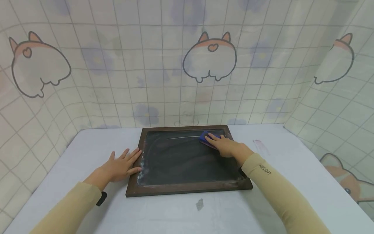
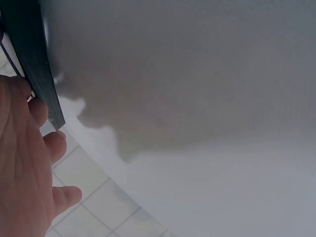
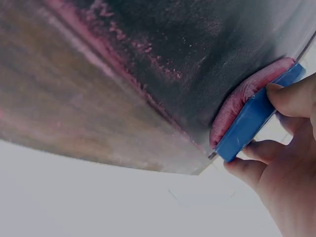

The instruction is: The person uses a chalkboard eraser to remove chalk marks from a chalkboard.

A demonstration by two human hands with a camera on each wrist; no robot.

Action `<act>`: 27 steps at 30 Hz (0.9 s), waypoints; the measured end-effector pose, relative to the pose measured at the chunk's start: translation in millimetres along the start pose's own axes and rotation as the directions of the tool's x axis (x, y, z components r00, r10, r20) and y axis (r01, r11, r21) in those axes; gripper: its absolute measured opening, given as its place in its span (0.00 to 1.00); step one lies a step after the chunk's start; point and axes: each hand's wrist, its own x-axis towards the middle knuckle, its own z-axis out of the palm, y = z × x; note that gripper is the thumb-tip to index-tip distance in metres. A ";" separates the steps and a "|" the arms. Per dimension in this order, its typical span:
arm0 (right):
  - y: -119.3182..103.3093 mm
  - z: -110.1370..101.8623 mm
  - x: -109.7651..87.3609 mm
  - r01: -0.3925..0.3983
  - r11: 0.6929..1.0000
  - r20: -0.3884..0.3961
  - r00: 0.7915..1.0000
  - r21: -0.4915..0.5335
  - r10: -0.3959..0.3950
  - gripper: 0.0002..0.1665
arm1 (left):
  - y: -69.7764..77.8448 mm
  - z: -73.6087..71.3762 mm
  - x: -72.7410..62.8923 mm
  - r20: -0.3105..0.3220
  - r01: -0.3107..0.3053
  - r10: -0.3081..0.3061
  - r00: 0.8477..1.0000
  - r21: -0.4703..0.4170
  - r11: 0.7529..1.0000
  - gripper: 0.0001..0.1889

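Observation:
A chalkboard [image 1: 181, 162] in a brown wooden frame lies on the white table, with a thin white chalk line across its upper part. My right hand [image 1: 226, 146] grips a blue chalkboard eraser [image 1: 203, 136] on the board's upper right area. In the right wrist view, thumb and fingers hold the eraser's blue back [image 3: 247, 123], and its pink-stained felt [image 3: 247, 96] lies against the dark surface. My left hand [image 1: 119, 167] has its fingers spread, with fingertips touching the left side of the frame [image 1: 134, 182]. The left wrist view shows this hand [image 2: 24, 163] beside the frame's edge [image 2: 42, 74].
White cloth [image 1: 163, 214] covers the table, with a grey patch [image 1: 199, 204] in front of the board and a faint pink smear [image 1: 261, 147] to its right. A tile-patterned curtain [image 1: 152, 71] surrounds the table's back and sides. Chalk dust marks the board's left edge.

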 end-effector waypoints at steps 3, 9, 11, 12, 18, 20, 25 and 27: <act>0.8 -1.9 1.0 -0.007 1.000 0.007 1.000 0.027 0.006 0.50 | -0.5 -0.3 -1.2 0.002 0.002 -0.002 1.000 -0.004 1.000 0.43; -37.6 -2.6 17.2 0.016 0.999 0.044 0.999 0.035 -0.018 0.49 | -1.1 -1.6 -2.6 0.002 0.005 -0.005 1.000 -0.002 1.000 0.42; -61.3 -0.9 22.4 0.022 1.000 0.068 0.997 0.001 -0.022 0.49 | -1.2 -1.0 -1.8 0.004 0.003 -0.002 1.000 -0.013 1.000 0.42; -74.4 0.8 24.1 0.034 0.999 0.080 0.996 -0.020 -0.033 0.49 | -0.9 -0.5 -1.4 0.007 0.001 -0.001 1.000 -0.017 1.000 0.42; -148.8 11.8 24.0 0.219 0.954 0.135 0.972 -0.206 -0.194 0.49 | -2.2 1.8 3.1 0.025 0.006 -0.006 1.000 -0.009 1.000 0.43; -161.4 14.2 22.1 0.254 0.924 0.132 0.965 -0.284 -0.225 0.49 | -2.5 2.1 3.9 0.020 0.009 -0.009 1.000 -0.006 1.000 0.42; -161.6 13.5 24.2 0.249 0.900 0.110 0.968 -0.358 -0.224 0.52 | -2.4 2.2 3.7 0.022 0.013 -0.014 1.000 0.005 1.000 0.43; -154.3 10.8 28.2 0.239 0.912 0.104 0.971 -0.333 -0.217 0.53 | -2.7 1.8 3.3 0.021 0.012 -0.012 1.000 0.005 1.000 0.43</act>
